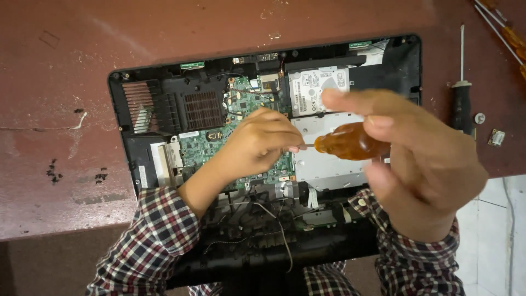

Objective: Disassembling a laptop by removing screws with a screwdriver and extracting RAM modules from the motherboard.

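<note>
An opened laptop base (137, 104) lies on a reddish-brown table, its green circuit board (205, 145) and silver hard drive (318, 85) exposed. My right hand (427, 164) is raised close to the camera, fingers wrapped on the amber handle of a screwdriver (348, 141). The thin shaft runs left to my left hand (257, 143), whose fingertips pinch it near the tip over the board. Both wrists wear plaid sleeves.
A black-handled screwdriver (462, 98) lies on the table (66, 66) right of the laptop, with a small screw (480, 118) and a little metal part (497, 137) beside it. Two orange-handled tools (512, 35) lie at the top right. Loose wires (274, 225) trail near the laptop's front edge.
</note>
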